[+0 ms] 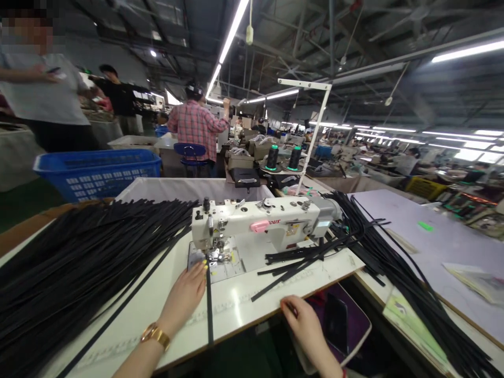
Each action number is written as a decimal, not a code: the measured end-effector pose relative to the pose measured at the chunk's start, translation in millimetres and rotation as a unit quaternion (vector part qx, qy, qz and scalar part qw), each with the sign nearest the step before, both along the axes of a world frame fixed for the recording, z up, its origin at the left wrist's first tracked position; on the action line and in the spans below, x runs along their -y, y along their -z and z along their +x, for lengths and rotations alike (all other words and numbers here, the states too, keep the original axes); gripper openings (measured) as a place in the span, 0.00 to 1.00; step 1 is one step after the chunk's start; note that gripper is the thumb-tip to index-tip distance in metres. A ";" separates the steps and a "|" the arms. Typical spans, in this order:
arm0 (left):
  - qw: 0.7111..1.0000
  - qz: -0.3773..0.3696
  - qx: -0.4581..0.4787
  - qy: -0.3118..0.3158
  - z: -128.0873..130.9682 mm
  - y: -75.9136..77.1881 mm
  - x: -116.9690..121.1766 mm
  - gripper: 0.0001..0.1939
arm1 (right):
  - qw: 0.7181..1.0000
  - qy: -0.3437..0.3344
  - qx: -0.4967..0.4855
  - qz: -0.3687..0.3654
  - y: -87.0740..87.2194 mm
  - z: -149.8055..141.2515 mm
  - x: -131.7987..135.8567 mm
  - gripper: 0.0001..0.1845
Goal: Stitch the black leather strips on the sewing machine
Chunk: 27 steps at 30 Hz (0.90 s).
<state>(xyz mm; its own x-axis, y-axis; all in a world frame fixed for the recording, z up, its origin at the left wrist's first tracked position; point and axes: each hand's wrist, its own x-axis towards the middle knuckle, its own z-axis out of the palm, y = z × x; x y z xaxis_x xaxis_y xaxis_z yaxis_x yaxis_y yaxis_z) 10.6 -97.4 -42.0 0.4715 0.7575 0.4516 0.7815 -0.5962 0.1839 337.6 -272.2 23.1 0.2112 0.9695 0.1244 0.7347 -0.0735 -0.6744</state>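
Note:
A white sewing machine stands on the white work table. One black strap runs from the table's near edge up to the needle and presser foot. My left hand lies flat beside this strap, fingertips close to the foot, fingers stretched out. A gold watch sits on that wrist. My right hand rests at the table's near edge, fingers curled, and seems to pinch the tip of a loose black strap; the grip is hard to make out.
A large heap of black straps covers the table's left side. More long straps trail off to the right over a purple-grey board. A phone lies below the table edge. Blue basket behind; several people work further back.

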 end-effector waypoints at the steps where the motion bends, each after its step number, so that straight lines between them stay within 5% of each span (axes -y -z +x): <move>1: 1.000 0.003 0.002 0.004 -0.7 2.1 -0.9 0.20 | 0.998 0.016 0.068 0.003 -6.6 15.8 -5.7 0.12; 7: 1.000 0.008 0.017 0.010 -1.5 7.5 -3.6 0.21 | 0.932 0.052 0.355 -0.052 -28.3 71.9 -42.1 0.18; 17: 1.000 -0.018 0.010 -0.011 5.8 -15.5 5.6 0.20 | 0.896 -0.006 0.439 -0.064 -23.4 101.5 -85.2 0.16; 21: 1.000 -0.021 0.008 -0.018 6.9 -18.6 7.2 0.20 | 0.898 -0.051 0.435 -0.030 -28.3 70.1 -75.4 0.20; 24: 1.000 -0.019 -0.002 -0.018 7.1 -18.9 7.5 0.20 | 0.925 -0.127 0.357 -0.003 -34.1 12.2 -52.7 0.21; 27: 1.000 -0.016 -0.001 -0.015 7.4 -20.1 8.1 0.20 | 0.940 -0.278 0.197 0.004 -44.3 -57.2 -15.8 0.16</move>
